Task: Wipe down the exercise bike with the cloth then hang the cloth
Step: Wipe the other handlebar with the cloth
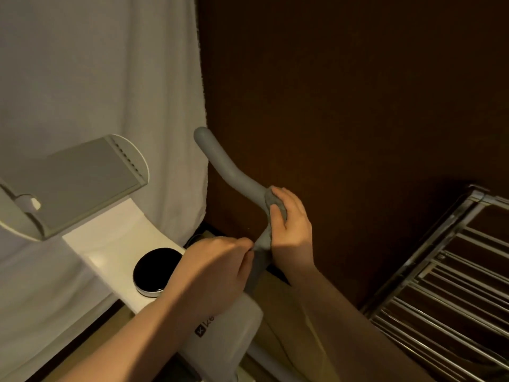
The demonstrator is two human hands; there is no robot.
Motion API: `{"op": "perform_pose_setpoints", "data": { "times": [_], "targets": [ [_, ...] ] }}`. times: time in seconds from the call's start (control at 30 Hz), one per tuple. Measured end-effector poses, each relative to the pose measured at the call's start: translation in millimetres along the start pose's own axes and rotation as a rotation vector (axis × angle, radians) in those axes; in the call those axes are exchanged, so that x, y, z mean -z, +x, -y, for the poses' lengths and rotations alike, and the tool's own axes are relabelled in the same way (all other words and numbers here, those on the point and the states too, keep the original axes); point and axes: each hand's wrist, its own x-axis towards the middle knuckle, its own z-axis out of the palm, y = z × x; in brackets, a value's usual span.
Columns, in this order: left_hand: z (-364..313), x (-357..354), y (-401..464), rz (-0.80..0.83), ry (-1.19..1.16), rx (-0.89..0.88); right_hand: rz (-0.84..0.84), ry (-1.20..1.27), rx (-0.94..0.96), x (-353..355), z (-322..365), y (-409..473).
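The white exercise bike (115, 244) fills the lower left, with a grey handlebar (228, 169) curving up at the centre. A grey cloth (261, 246) is wrapped round the lower part of that handlebar. My right hand (292, 224) grips the cloth around the bar, fingers curled over it. Just below and left, my left hand (214, 268) pinches the hanging end of the cloth. A black round knob (154, 274) sits on the bike's frame beside my left hand, and a grey tablet holder (80, 180) tilts up at the left.
A white curtain (96, 78) hangs behind the bike. A dark brown wall (358, 92) stands right behind the handlebar. A metal drying rack (446, 288) with several rails is at the lower right, close to my right forearm.
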Motion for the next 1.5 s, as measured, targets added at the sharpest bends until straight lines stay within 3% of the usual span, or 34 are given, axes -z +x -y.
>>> {"op": "perform_pose_setpoints", "data": {
  "times": [0.13, 0.23, 0.33, 0.47, 0.7, 0.8, 0.97, 1.07, 1.2, 1.4, 1.5],
  "targets": [
    [-2, 6, -2, -0.005, 0.011, -0.051, 0.012, 0.139, 0.008, -5, 19, -62],
    [2, 4, 0, 0.007, 0.022, -0.07, 0.082, 0.079, 0.034, 3, 4, -41],
    [1, 6, -2, 0.069, 0.05, -0.072, -0.005, 0.082, -0.022, 2, 2, -16],
    [-3, 14, 0, 0.157, 0.05, -0.021, 0.012, 0.198, -0.047, -4, 11, -56],
    [-7, 15, 4, 0.264, 0.008, 0.138, 0.105, -0.021, -0.002, 6, 1, -6],
    [-10, 15, 14, 0.265, -0.094, 0.276, 0.216, -0.087, 0.104, 13, -6, -16],
    [-4, -2, 47, 0.283, -0.307, 0.523, 0.375, -0.207, 0.272, 16, -11, 45],
    [1, -9, 56, 0.267, -0.357, 0.622, 0.585, -0.299, 0.526, 22, -14, 62],
    [1, -15, 58, 0.34, -0.295, 0.637, 0.877, -0.472, 0.836, 26, -7, 92],
    [3, -13, 62, 0.299, -0.399, 0.717, 1.003, -0.558, 1.089, 14, -2, 123],
    [-2, -9, 57, 0.329, -0.495, 0.675, 1.097, -0.611, 1.167, 19, 5, 131]
  ]
}}
